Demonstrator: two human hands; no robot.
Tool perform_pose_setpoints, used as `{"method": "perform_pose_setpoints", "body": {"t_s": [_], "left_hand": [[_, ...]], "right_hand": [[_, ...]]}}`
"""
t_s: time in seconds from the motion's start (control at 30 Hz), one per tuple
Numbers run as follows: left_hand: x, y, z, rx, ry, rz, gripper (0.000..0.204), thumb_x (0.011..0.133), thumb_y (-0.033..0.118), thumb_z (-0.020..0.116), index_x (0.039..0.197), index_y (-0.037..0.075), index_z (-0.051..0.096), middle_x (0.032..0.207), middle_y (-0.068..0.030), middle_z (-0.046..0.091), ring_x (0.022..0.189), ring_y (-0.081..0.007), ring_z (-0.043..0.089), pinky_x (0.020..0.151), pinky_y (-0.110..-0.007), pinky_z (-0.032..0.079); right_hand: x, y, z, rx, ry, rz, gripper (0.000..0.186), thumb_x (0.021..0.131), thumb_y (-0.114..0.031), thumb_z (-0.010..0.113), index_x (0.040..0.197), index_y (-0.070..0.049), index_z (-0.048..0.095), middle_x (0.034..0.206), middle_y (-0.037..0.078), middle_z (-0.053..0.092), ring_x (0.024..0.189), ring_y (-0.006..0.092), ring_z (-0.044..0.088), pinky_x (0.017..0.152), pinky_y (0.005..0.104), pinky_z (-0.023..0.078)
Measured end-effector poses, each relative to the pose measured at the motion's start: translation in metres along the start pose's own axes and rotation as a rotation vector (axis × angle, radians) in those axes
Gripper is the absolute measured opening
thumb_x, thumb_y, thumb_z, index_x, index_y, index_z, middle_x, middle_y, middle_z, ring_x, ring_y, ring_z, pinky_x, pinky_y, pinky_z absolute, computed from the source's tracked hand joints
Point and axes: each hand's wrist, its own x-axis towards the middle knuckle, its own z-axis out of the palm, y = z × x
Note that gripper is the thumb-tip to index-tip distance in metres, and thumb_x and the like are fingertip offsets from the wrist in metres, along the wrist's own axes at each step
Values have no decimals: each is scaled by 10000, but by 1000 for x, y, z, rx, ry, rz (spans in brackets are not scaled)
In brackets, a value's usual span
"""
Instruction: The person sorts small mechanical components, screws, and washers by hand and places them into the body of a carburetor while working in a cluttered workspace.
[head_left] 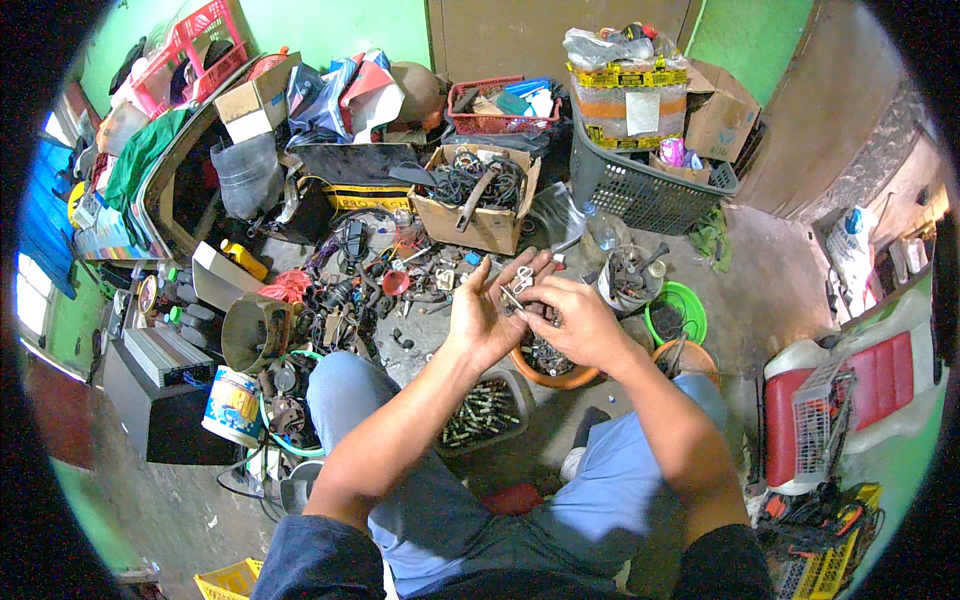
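My left hand (480,315) is turned palm up, its fingers partly spread and slightly cupped, and it carries a few small metal parts. One light-coloured part (522,279) with loops lies across the fingers. My right hand (577,318) reaches over from the right with thumb and forefinger pinched at a small metal piece (511,299) above the left palm; the exact kind is too small to tell. Below the hands stands an orange bowl (556,381) of small metal parts, partly covered by my right hand. Beside it, a clear plastic tub (520,420) holds many small cylindrical metal pieces.
Loose parts and cables cover the floor ahead, with a red funnel (396,283) among them. A cardboard box (480,228) of cables stands beyond. To the right are a green basin (676,313) and a grey crate (640,190); a white bucket (232,405) stands left.
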Motion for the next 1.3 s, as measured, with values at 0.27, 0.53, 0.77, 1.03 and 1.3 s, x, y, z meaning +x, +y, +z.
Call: {"method": "perform_pose_setpoints", "body": {"t_s": [0.27,0.53,0.77,1.03,1.3], "left_hand": [[7,-4,-5,-25,68,18,610,1050,419,315,1478,-6,408,1495,-172,490,1276,-296,537,1116,-460,397],[10,-5,-13,-81,66,8,595,1078,409,275,1483,-17,364,1460,-183,508,1336,-290,496,1143,-427,377],[13,-14,-11,-51,146,-15,569,1074,394,266,1407,-11,488,1402,-197,547,1257,-325,547,1109,-468,417],[13,-13,-18,-51,110,-35,574,1070,406,286,1404,-16,487,1406,-179,546,1292,-317,528,1140,-473,386],[10,-15,-3,-52,162,-22,583,1079,400,252,1402,-29,477,1378,-181,559,1261,-295,544,1134,-457,395]], "right_hand": [[0,10,4,-101,146,1,183,897,-171,680,1040,-61,710,1023,148,693,892,373,682,789,455,552],[1,-3,-2,-79,168,-22,198,875,-91,701,1062,-26,709,1020,175,646,951,376,662,829,427,539],[-2,1,6,-148,122,-112,189,809,-137,747,977,-50,752,1007,126,640,956,322,640,850,415,531],[2,0,7,-88,113,-32,158,844,-122,713,963,-18,716,1007,147,642,931,350,645,825,432,529],[6,-1,7,51,206,17,137,890,-73,662,985,24,650,950,154,636,804,298,658,705,362,529]]}}
